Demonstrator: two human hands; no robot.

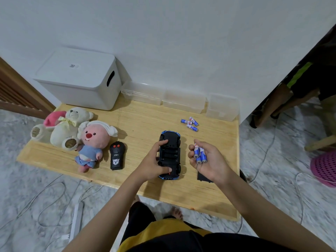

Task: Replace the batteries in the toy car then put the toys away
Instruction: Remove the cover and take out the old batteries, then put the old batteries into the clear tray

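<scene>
**Loose batteries, open bay, and a near worktop edge**

The toy car (170,154) lies upside down in the middle of the frame on the wooden worktop (141,120), its battery bay open and, as far as can be seen, empty. The left hand (154,160) grips the car, forefinger reaching over its upper end and thumb pressed on its lower end. The right hand (205,160), just right of the car, is cupped palm-up with its fingers curled round a few blue batteries (200,154).

The likeliest slip is a battery rolling out of that cupped palm while one is picked out; round cells would run across the smooth wood and off the lower or right edge onto the marble floor (36,179). A second risk is mixing sets: another group of loose batteries (190,122) lies above and to the right, and nothing visible says which set is fresh. Wrong polarity is also possible, since the bay markings are too dark to read.

The black battery cover (202,176), partly hidden under the right wrist, could be nudged away by it.

Room is open above the car. The remote control (117,155) and pink plush toy (94,144) crowd the left; clear plastic boxes (183,100) and a white storage bin (80,77) line the wall.
</scene>
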